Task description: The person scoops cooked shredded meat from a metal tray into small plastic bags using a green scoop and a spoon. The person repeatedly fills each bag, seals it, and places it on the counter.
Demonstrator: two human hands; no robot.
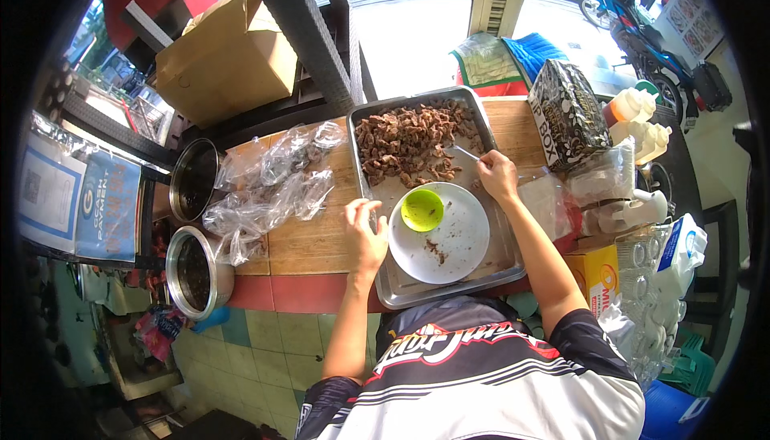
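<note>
My right hand (pixel 498 174) is closed on the handle of a metal utensil (pixel 466 153), whose tip reaches the pieces of cooked meat (pixel 397 139) heaped in the far part of a large metal tray (pixel 451 301). My left hand (pixel 364 236) rests at the tray's left rim, fingers apart, holding nothing that I can see. A white plate (pixel 460 235) lies in the near part of the tray with small meat crumbs on it. On the plate, towards its far left, stands a lime green cup or small bowl (pixel 422 210).
Left of the tray lie filled clear plastic bags (pixel 271 193); beyond them stand two metal pots (pixel 194 178) (pixel 189 271) with dark contents. Right of it are a patterned box (pixel 568 115), plastic bags (pixel 544 199), sauce bottles (pixel 631 106) and a yellow box (pixel 595 268).
</note>
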